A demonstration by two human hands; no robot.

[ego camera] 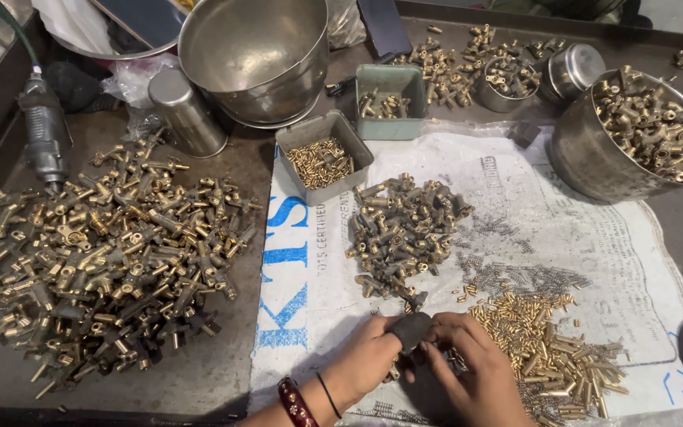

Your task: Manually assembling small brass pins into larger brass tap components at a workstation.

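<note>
My left hand (369, 360) and my right hand (476, 372) meet at the bottom centre over a white printed sack (594, 237) spread on the table. The left thumb wears a dark cover, and both hands pinch a small brass fitting (395, 370) between them, mostly hidden by the fingers. Just above the hands lies a heap of dull brass valve bodies (405, 229). To the right of my right hand is a pile of small shiny brass pins (547, 348), with thin wire springs (515, 273) scattered above it.
A large heap of brass tap parts (112, 253) covers the left of the table. A grey tray (322, 162) holds small pins; a green tray (390, 99) sits behind it. Steel bowls (254, 55) and a pot of fittings (642, 134) stand at the back. A power tool (45, 134) lies far left.
</note>
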